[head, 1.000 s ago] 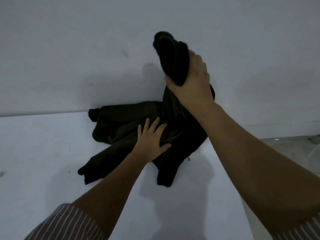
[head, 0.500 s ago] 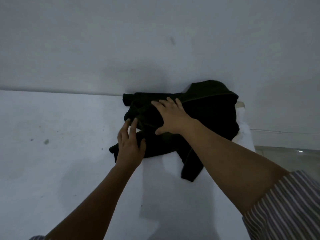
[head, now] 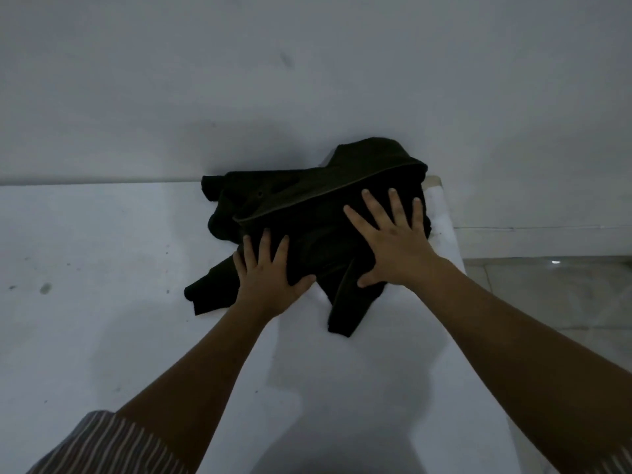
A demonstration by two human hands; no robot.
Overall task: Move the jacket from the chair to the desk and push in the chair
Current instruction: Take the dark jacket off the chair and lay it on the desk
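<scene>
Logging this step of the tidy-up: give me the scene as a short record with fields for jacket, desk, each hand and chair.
jacket: dark jacket, crumpled, lying on the desk near its far right corner, against the wall
desk: white desk, a few small marks on its left part
left hand: left hand flat on the jacket's near left part, fingers spread
right hand: right hand flat on the jacket's right part, fingers spread
chair: not in view
sleeve: striped sleeve at lower left
</scene>
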